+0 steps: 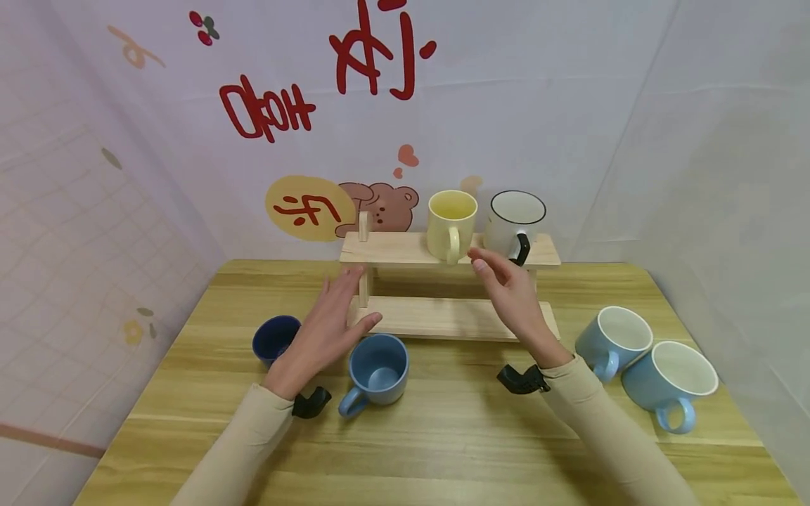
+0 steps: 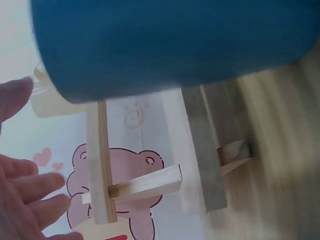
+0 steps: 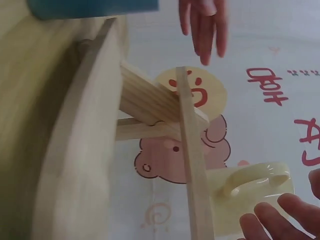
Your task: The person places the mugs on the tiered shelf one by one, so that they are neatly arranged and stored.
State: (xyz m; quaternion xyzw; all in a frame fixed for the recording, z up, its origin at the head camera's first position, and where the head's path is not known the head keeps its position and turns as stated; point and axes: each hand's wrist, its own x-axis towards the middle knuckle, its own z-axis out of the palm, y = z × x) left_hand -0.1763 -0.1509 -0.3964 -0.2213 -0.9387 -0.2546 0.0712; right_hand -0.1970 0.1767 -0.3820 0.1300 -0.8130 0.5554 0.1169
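Note:
My left hand (image 1: 324,330), fingers spread and holding nothing, hovers by the left end of a two-tier wooden shelf (image 1: 392,248). Below it stand a dark blue mug (image 1: 268,343), partly hidden by that hand, and a medium blue mug (image 1: 380,393). My right hand (image 1: 515,295) has its fingertips close to the handle of a yellow mug (image 1: 439,235) on the upper board. In the right wrist view, loosely bent fingers (image 3: 272,220) overlap this mug without gripping it. Beside it is a white mug (image 1: 503,235) with a black rim and handle.
Two light blue mugs with white insides, a rear one (image 1: 598,344) and a front one (image 1: 648,386), stand close together on the table's right side. The shelf's lower board (image 1: 430,318) is bare. A printed cloth (image 1: 538,105) hangs behind the wooden table (image 1: 443,450).

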